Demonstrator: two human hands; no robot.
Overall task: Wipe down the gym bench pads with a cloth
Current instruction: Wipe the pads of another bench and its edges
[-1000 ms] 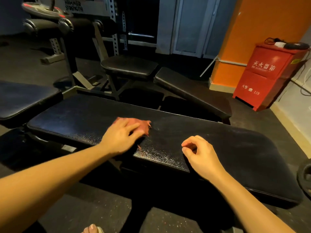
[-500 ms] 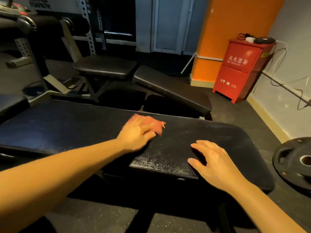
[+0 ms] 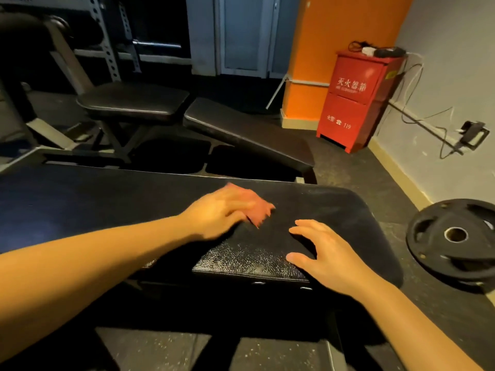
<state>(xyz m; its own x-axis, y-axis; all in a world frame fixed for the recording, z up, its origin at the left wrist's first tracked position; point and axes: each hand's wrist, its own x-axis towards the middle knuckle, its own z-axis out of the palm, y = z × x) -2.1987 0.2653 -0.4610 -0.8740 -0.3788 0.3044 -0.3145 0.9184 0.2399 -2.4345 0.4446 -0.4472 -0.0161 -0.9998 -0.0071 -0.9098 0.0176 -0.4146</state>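
I see my left hand (image 3: 217,210) pressing the pink cloth (image 3: 258,207) with flat fingers onto the black bench pad (image 3: 107,204), my right hand (image 3: 326,258) splayed nearby, and a red fire-extinguisher cabinet (image 3: 356,100) against the orange pillar (image 3: 334,36).

It was a gym: padded benches (image 3: 134,103), a weight plate (image 3: 452,236) on the rubber floor (image 3: 361,170), a rack (image 3: 107,36).

The blurred left hand (image 3: 219,210) hides most of the cloth (image 3: 259,208); the bench pad (image 3: 107,199) runs off the left edge.
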